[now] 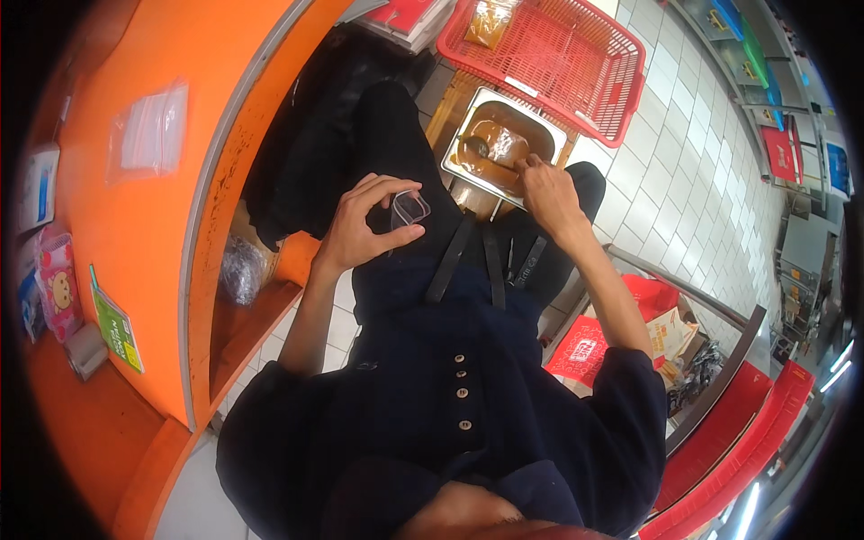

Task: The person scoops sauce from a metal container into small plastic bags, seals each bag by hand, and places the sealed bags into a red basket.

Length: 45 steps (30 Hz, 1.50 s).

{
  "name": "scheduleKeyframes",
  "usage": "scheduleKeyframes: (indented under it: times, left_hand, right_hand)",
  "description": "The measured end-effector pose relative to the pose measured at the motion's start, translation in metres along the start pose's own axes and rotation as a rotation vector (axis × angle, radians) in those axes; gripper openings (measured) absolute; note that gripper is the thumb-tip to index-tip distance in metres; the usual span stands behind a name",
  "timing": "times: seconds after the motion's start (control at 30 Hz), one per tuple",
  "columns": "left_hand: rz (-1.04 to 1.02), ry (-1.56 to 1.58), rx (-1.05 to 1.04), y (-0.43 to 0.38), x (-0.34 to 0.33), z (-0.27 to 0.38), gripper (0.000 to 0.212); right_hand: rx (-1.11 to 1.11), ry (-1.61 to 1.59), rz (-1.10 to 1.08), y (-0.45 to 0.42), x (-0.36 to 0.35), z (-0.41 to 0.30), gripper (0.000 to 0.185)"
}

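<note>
In my left hand [354, 226] is a small clear plastic bag [409, 208], its mouth spread between thumb and fingers. My right hand [550, 196] grips the handle of a ladle [478, 147] at the near right edge of a rectangular metal pan [451, 156]. The ladle's bowl sits in the brown sauce [503, 138] inside the pan. The pan rests between my knees, on or over a wooden support [447, 111]. Just beyond it is a red plastic basket [617, 135], with a filled bag of brown sauce [491, 23] in its far left part.
An orange table [135, 236] stands on my left, bearing a pack of clear bags [152, 131], a green receipt book [116, 327] and a pink pouch [57, 283]. At right are a metal rail [682, 280] and red cartons [580, 351]. White tiles [668, 169] cover the floor.
</note>
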State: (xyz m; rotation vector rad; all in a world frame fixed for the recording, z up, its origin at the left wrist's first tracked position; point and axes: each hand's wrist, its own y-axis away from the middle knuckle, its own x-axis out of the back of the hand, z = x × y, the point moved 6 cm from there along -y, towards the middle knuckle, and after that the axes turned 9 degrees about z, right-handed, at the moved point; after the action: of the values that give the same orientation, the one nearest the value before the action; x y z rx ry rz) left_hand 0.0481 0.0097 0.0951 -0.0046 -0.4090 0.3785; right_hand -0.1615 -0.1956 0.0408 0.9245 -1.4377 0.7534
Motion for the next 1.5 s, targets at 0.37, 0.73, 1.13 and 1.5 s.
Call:
scheduleKeyframes:
  times: [0.37, 0.73, 1.13, 1.5]
  left_hand:
    - [0.030, 0.186, 0.138, 0.002, -0.008, -0.017, 0.062]
    - [0.187, 0.483, 0.162, -0.012, -0.018, -0.018, 0.062]
    - [0.173, 0.090, -0.030, -0.076, -0.066, 0.006, 0.063]
    - [0.262, -0.086, -0.154, -0.102, -0.102, 0.010, 0.065]
  right_hand:
    - [-0.315, -0.974, -0.133, 0.021, -0.010, 0.051, 0.022]
    - [-0.634, -1.674, -0.153, 0.063, -0.041, 0.062, 0.021]
    - [-0.637, -1.702, 0.000, 0.075, -0.014, 0.073, 0.019]
    - [-0.594, -1.616, 0.132, 0.075, 0.039, 0.074, 0.019]
